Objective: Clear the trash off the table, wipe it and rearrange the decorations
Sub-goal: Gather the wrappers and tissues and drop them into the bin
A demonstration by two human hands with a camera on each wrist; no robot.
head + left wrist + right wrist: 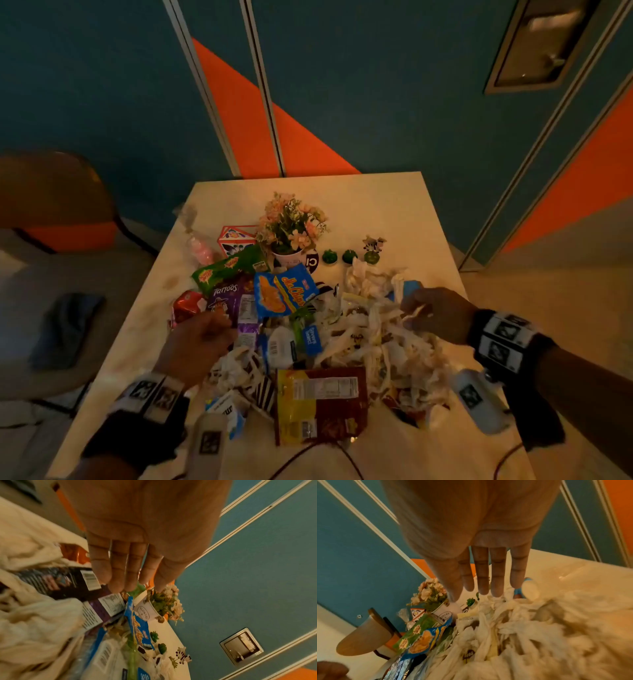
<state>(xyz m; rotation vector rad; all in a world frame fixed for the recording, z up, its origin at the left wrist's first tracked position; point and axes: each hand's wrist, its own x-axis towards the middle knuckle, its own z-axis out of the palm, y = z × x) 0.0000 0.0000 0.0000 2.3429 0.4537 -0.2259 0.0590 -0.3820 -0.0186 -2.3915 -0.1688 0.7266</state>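
A heap of trash covers the near half of the white table (394, 212): crumpled white paper (383, 339), a purple snack bag (229, 298), a blue chip bag (284, 291), a green packet (226, 269) and a red-and-yellow packet (322, 404). My left hand (205, 337) hovers over the purple bag (72, 582), its fingers (118, 574) straight and holding nothing. Over the paper (513, 628), my right hand (431, 313) is spread flat with straight fingers (498, 577), also holding nothing. Behind the heap stand a flower pot (291, 233), two small green succulents (330, 256) and a zebra figure (374, 245).
A red-and-white carton (236, 240) and a bag of pink sweets (198, 246) lie at the table's left. A wooden chair (58, 192) stands to the left, with a dark cloth (68, 329) on the floor. Cables (308, 455) cross the near edge. Bare tabletop shows at the far right.
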